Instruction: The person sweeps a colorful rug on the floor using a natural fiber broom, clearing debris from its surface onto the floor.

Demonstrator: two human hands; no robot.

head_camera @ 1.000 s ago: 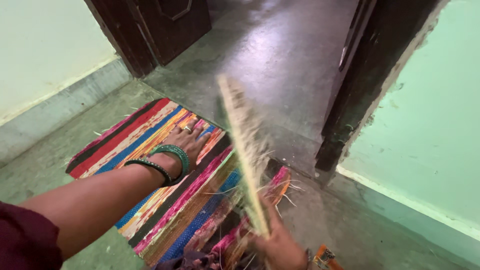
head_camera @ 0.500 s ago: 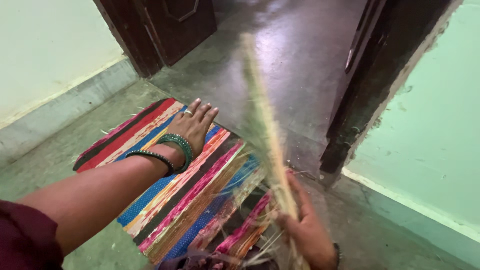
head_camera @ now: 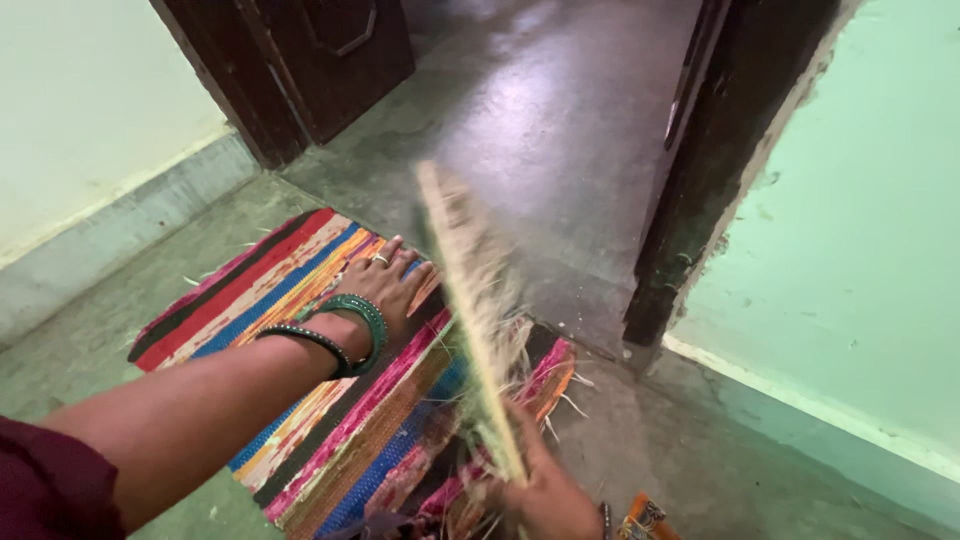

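A striped, many-coloured woven mat [head_camera: 290,290] lies on the grey floor in front of a doorway. My left hand [head_camera: 385,283], with green bangles on the wrist and a ring on one finger, rests flat on the mat with fingers spread. At the bottom edge of the view, my right hand [head_camera: 550,495] grips the stalks of a grass broom [head_camera: 470,290]. The broom's blurred head points up and away over the mat's right part. Loose broom straws lie around the mat's right edge.
Dark wooden door leaves [head_camera: 300,60] and a dark door frame [head_camera: 700,170] flank the opening to a shiny grey floor [head_camera: 540,110] beyond. Pale green walls [head_camera: 870,230] stand on both sides. A small orange object [head_camera: 645,518] lies near my right wrist.
The broom has swung back to the left and lower over the mat. My left hand has settled back flat on the mat, and the view has shifted slightly.
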